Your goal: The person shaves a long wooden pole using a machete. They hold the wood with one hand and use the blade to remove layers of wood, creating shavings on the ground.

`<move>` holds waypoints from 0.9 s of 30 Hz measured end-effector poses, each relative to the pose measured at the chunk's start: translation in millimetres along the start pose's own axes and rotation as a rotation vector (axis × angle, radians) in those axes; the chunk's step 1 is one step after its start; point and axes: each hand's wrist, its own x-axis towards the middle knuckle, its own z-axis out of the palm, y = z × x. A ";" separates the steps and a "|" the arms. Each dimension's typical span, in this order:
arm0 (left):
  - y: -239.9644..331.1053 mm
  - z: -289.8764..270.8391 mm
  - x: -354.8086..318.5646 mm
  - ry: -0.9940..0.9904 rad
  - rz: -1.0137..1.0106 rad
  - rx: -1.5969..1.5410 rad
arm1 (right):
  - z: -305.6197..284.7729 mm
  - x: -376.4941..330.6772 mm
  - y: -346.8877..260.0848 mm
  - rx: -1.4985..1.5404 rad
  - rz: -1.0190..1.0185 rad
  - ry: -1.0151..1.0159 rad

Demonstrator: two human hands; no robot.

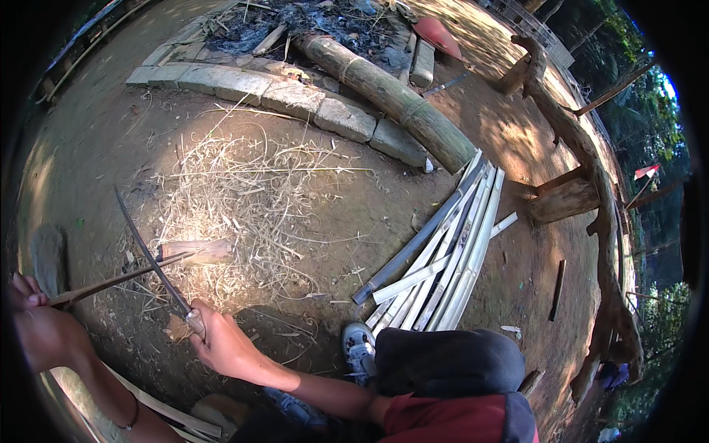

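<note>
At the left edge my left hand (48, 328) is closed around one end of a brown split stick (111, 283), probably bamboo or wood. The stick slants up to the right, its far end over a short wooden block (209, 251) on the ground. My right hand (229, 345) grips the handle of a long, slightly curved machete (149, 255), its tip pointing up and left. The blade crosses the stick in this view; whether they touch I cannot tell. Pale curled shavings (240, 184) lie thickly around the block.
Split bamboo strips (450, 251) lie beside my shoe (359, 351). Beyond are a thick bamboo pole (391, 96), a brick edging (284, 98) around ash (247, 33) and a red bowl-like object (437, 37). A rough log bench (583, 151) stands right; a stone (49, 258) left.
</note>
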 end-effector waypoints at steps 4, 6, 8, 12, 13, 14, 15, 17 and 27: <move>30.2 35.0 -14.1 -0.040 0.057 -0.047 | 1.6 12.6 61.5 -0.148 0.014 0.117; 48.8 55.5 -19.9 0.116 -0.006 -0.056 | -5.4 21.2 83.0 -0.172 0.088 0.169; 55.8 58.4 -15.8 0.301 -0.143 -0.070 | -10.6 24.2 77.8 -0.164 0.102 0.104; 39.2 43.6 -13.1 0.195 -0.046 -0.079 | -2.6 8.1 37.9 -0.092 0.030 0.041; 56.9 52.5 -14.2 0.178 -0.031 -0.081 | 1.2 3.8 26.9 -0.072 0.030 0.019; 63.9 59.4 -16.7 0.169 -0.040 -0.102 | -0.7 0.8 18.8 -0.077 0.032 0.018; 67.4 59.9 -16.0 0.174 -0.034 -0.102 | 1.8 0.0 13.0 -0.083 0.031 0.015; 71.0 63.3 -14.7 0.187 -0.039 -0.135 | 8.8 10.1 45.9 -0.202 0.004 0.101; 74.9 62.3 -18.4 0.241 -0.118 -0.100 | -2.6 -4.5 15.6 -0.085 0.011 0.033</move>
